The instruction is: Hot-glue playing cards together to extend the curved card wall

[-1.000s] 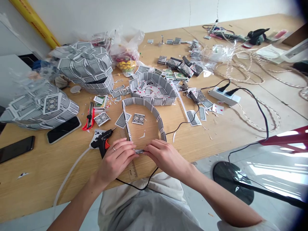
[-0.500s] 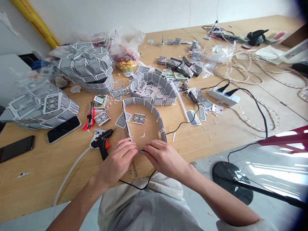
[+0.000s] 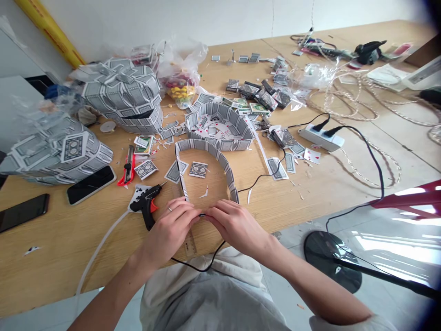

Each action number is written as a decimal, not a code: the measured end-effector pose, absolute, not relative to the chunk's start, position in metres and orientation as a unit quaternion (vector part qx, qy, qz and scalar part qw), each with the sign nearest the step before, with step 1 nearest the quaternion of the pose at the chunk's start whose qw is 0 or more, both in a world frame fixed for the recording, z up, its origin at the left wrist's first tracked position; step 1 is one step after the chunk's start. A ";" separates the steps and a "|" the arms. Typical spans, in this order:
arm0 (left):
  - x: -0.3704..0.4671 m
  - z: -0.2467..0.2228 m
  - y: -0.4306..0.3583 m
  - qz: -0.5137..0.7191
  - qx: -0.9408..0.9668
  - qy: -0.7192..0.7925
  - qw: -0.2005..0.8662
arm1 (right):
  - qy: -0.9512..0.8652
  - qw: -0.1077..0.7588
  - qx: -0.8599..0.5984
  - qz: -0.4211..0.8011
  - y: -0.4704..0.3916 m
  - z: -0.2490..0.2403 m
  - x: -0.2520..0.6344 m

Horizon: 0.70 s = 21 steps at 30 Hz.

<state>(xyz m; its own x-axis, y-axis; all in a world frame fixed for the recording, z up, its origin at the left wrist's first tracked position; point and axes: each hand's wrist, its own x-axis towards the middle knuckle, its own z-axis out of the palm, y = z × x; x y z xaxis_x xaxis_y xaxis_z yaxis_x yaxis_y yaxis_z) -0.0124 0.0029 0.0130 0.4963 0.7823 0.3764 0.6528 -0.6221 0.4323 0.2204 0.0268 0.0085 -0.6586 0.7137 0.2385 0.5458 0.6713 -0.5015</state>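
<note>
A curved strip of joined playing cards (image 3: 225, 166) stands on edge on the table in a loop open toward me. My left hand (image 3: 175, 223) and my right hand (image 3: 236, 225) meet at its near side, fingers closed, pinching the strip between the fingertips; the gripped part is mostly hidden. Just left of my left hand lies a black glue gun (image 3: 146, 205) on a playing card. Inside the loop are a patterned card piece (image 3: 198, 169) and a white scrap (image 3: 204, 191). A ruler (image 3: 189, 244) lies partly under my left hand.
Beyond the loop sits a card-built tray (image 3: 220, 145). Card-covered boxes (image 3: 122, 89), two phones (image 3: 92, 185) and a red cutter (image 3: 128, 166) are at left. A power strip (image 3: 321, 138) with black cables is at right. A black cable crosses the near table edge.
My fingertips have shifted very slightly at the near side of the strip, and less of the gripped part shows between them. The rest looks the same.
</note>
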 end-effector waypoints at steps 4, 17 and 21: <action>-0.009 0.014 0.005 0.271 0.856 0.424 0.120 | -0.891 0.209 -0.358 0.185 0.028 0.008 0.220; -0.003 0.017 0.007 0.243 0.866 0.434 0.060 | -0.899 0.210 -0.344 0.169 0.030 0.008 0.220; -0.005 0.014 0.010 0.241 0.873 0.420 0.059 | -0.895 0.205 -0.354 0.177 0.029 0.011 0.220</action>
